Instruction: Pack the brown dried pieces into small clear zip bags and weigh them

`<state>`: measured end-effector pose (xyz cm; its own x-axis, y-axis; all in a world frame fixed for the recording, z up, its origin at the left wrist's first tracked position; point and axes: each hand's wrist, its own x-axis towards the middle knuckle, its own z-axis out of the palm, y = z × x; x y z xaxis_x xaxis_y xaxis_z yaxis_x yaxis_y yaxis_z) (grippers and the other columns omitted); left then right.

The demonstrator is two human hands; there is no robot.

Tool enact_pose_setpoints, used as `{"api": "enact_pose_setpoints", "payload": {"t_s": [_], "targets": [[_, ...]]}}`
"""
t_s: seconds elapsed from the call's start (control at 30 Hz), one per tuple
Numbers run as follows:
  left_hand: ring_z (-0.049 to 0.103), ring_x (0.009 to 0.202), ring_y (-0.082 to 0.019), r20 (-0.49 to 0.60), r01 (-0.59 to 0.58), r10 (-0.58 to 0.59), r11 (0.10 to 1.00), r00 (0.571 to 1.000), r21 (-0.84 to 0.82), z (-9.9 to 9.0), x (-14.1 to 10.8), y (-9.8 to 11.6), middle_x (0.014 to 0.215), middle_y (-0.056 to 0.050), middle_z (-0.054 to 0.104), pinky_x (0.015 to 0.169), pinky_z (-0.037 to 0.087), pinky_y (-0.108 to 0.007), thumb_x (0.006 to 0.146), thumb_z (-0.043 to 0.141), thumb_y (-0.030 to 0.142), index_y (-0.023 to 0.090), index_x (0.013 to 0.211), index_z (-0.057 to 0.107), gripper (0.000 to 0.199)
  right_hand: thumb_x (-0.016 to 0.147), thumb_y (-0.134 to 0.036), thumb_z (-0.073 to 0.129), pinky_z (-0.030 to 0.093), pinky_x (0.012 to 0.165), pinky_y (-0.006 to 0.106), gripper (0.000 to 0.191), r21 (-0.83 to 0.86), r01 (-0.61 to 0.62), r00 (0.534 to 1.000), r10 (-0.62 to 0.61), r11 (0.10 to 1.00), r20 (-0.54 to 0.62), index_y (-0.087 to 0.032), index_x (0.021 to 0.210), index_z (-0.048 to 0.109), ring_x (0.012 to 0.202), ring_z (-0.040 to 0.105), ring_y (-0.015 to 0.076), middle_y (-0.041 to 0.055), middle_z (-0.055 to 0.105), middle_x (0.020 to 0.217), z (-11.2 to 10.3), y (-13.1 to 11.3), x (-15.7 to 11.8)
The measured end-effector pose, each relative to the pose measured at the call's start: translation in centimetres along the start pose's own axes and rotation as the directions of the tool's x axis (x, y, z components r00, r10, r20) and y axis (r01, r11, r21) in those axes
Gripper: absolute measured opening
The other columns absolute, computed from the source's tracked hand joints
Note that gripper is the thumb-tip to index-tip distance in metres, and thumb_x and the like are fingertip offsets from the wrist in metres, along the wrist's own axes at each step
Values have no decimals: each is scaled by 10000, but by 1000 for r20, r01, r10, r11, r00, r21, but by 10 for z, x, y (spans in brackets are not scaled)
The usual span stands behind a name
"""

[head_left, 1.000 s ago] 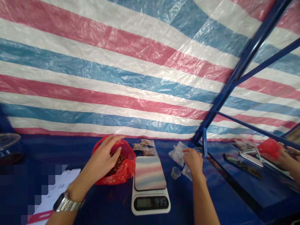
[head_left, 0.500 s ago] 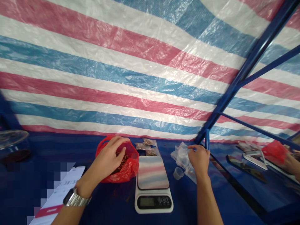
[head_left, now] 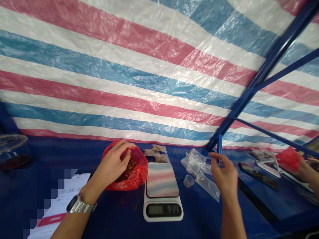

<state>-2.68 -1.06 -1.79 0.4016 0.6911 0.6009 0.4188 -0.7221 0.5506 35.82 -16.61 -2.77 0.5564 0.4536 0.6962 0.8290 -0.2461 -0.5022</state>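
Note:
My left hand (head_left: pixel 116 161) curls over the rim of a red plastic bag (head_left: pixel 139 177), its thumb on the inner side. Small brown pieces (head_left: pixel 129 168) fill the bag's bottom. To the right of the bag is a white kitchen scale (head_left: pixel 163 192) with a bare, shiny plate and a dark display. My right hand (head_left: pixel 224 172) hovers by a loose pile of clear plastic bags (head_left: pixel 195 162), thumb and forefinger close together. Whatever is between those fingertips is too faint to make out. A small clear cup (head_left: pixel 188 181) lies beside the pile.
Behind the scale lie several small filled clear bags (head_left: pixel 156 153). A phone (head_left: pixel 64 196) showing a timer is at the left, near a clear round container (head_left: pixel 13 151). Blue metal bars (head_left: pixel 249 89) rise at the right. Beyond them, another person's hand (head_left: pixel 309 174) touches a red bag (head_left: pixel 289 159).
My right hand has moved right, off the middle of the clear bags, uncovering more of the pile. My left hand stays at the red bag. The view has shifted slightly.

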Motion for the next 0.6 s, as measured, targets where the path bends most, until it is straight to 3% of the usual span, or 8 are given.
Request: {"api": "enact_pose_setpoints", "payload": {"t_s": [0.1,0.17,0.23,0.33,0.47,0.53,0.6], "targets": [[666,1137,-208,3,14,-14,1000,1000,-7,0,0,0,1186,-44,702,1042,488,-359,1008,445,238,237,1113,677,254,873,-582,591,490,1005,535,492,-167,128,975,-92,978,205,-227,1168,760,1144,661,402,139,769,1163,-21,38,-36],[663,1136,-202,18,14,-14,1000,1000,-10,0,0,2,1184,-43,699,1045,482,-357,1007,438,219,236,1112,676,260,847,-632,627,504,1012,552,591,-211,166,942,-92,963,322,-222,1263,716,1162,673,406,145,761,1209,-25,60,-57],[661,1136,-197,28,2,-1,1000,1000,-18,1,0,5,1181,-43,697,1042,480,-349,1007,437,209,234,1119,675,264,855,-636,621,527,1000,544,604,-208,149,923,-60,967,380,-209,1275,706,1127,706,389,149,772,1189,-24,74,-70],[658,1147,-197,28,-13,14,999,1000,-33,3,0,6,1180,-46,698,1043,480,-342,1007,447,206,229,1127,674,257,881,-630,593,558,981,506,564,-169,50,928,17,984,373,-203,1222,729,1102,733,366,144,783,1175,-23,82,-77],[680,1095,-193,30,-9,11,999,999,-51,10,-1,7,1165,-49,704,1008,505,-334,1012,446,186,224,1117,675,255,838,-693,608,570,978,483,598,-100,-121,954,144,988,264,-196,1135,758,1119,732,379,143,793,1149,-34,70,-72],[684,1073,-193,56,-35,37,998,998,-43,15,-4,11,1149,-52,704,994,517,-334,1003,446,141,222,1127,678,276,800,-729,630,572,974,480,639,-43,-161,962,166,986,218,-190,1119,759,1115,731,388,144,795,1143,-38,49,-66],[683,1058,-202,110,-94,93,996,990,5,20,-7,18,1117,-60,706,984,526,-342,973,453,74,213,1138,687,318,791,-732,655,590,927,451,642,45,-125,970,112,991,215,-191,1119,758,1066,747,373,135,801,1116,-38,12,-59]]}}
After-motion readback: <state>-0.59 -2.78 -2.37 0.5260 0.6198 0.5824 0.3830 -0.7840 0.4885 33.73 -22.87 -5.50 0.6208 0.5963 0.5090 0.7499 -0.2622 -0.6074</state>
